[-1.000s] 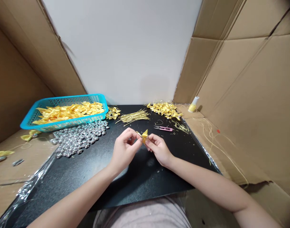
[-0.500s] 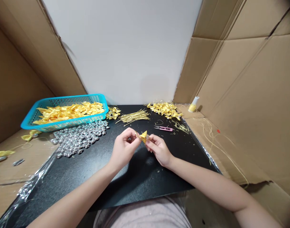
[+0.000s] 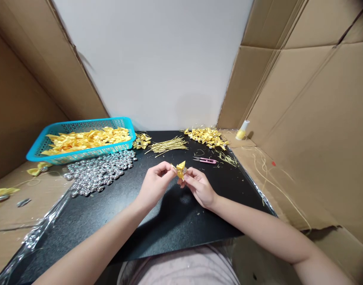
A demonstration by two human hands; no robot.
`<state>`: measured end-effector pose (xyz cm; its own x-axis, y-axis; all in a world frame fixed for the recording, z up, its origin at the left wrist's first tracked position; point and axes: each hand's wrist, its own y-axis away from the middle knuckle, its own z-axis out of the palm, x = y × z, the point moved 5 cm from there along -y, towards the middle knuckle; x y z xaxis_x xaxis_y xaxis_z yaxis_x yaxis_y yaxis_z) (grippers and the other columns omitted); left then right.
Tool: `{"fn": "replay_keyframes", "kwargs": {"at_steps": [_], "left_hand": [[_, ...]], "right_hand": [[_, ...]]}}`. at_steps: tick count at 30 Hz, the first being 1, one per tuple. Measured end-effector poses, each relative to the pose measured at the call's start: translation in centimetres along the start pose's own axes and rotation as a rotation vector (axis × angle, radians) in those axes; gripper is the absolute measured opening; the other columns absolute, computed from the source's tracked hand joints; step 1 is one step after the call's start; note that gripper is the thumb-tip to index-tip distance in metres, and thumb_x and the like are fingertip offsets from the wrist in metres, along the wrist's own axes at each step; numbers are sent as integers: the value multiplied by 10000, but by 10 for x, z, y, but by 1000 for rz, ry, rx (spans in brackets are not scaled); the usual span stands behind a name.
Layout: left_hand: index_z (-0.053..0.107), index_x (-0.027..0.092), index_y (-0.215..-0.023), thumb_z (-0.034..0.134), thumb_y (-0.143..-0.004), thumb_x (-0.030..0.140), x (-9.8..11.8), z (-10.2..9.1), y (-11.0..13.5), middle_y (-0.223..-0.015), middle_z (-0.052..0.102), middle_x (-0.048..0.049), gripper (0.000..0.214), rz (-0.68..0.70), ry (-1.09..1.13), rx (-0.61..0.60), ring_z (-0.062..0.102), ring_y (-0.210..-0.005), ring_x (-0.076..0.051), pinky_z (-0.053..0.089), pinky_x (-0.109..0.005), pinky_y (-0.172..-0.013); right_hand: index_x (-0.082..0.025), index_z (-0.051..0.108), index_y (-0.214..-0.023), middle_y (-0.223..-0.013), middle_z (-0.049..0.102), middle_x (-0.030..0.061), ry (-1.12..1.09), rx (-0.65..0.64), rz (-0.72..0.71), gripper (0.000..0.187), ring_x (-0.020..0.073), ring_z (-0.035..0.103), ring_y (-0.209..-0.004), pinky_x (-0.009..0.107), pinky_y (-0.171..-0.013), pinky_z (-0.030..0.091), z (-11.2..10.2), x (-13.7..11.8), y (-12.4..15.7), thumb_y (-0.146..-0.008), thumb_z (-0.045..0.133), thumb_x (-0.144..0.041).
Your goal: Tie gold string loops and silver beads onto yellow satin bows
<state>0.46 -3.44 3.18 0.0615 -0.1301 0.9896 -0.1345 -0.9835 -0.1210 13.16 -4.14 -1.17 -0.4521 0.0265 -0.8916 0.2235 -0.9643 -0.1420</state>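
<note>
A small yellow ribbon bow [image 3: 181, 167] is held over the middle of the black table [image 3: 181, 229]. My right hand [image 3: 199, 186] pinches it from the right, thumb and fingers closed by a silver bead that partly shows there. From the left, my left hand [image 3: 159, 178] is closed in a pinch at the bow's edge, on what looks like a thin gold cord; the fingertips partly hide it. Beyond my hands lies a bundle of gold cords [image 3: 168, 145]. Pink thread snips [image 3: 205, 160] rest behind my right hand.
A turquoise basket [image 3: 80, 152] of yellow bows stands at the left, with a spread of silver beads [image 3: 101, 172] before it. Finished-looking bows with beads [image 3: 206, 136] lie at the back right, beside cord scraps [image 3: 229, 159]. A thread spool [image 3: 242, 131] stands on the cardboard.
The bow has turned slightly between my fingers and shows more of its face. My left hand has shifted a little to the right; the things on the table stay put.
</note>
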Motion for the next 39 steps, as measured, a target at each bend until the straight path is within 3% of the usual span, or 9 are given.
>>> {"fn": "replay_keyframes", "kwargs": {"at_steps": [12, 26, 32, 39], "left_hand": [[488, 173, -557, 611, -708, 327, -3, 1, 0, -518, 453, 51, 249, -112, 65, -23, 337, -487, -80, 260, -218, -491], [521, 159, -616, 587, -713, 342, -18, 6, -3, -585, 500, 17, 218, -231, 131, -142, 424, -564, -110, 280, -227, -521], [387, 189, -521, 586, -698, 318, -17, 8, -1, -553, 447, 29, 296, -244, 191, -147, 456, -578, -119, 319, -234, -539], [375, 200, -506, 570, -685, 355, -14, 9, -1, -548, 457, 11, 307, -240, 135, -142, 459, -567, -132, 298, -235, -507]], "right_hand": [[-190, 586, -671, -672, 643, -11, -43, -4, 83, 336, 122, 540, -638, 271, -645, 424, 2, 2, 0, -645, 795, -453], [-178, 568, -680, -687, 641, -19, -82, -19, 135, 353, 89, 524, -629, 241, -644, 409, 0, 8, -1, -639, 812, -429], [-182, 574, -669, -666, 632, -33, -109, 7, 171, 360, 78, 506, -607, 235, -635, 402, -1, 13, -1, -607, 832, -425], [-183, 570, -679, -659, 614, -33, -78, -8, 158, 361, 80, 480, -601, 242, -618, 371, 0, 13, -1, -630, 813, -445]]}}
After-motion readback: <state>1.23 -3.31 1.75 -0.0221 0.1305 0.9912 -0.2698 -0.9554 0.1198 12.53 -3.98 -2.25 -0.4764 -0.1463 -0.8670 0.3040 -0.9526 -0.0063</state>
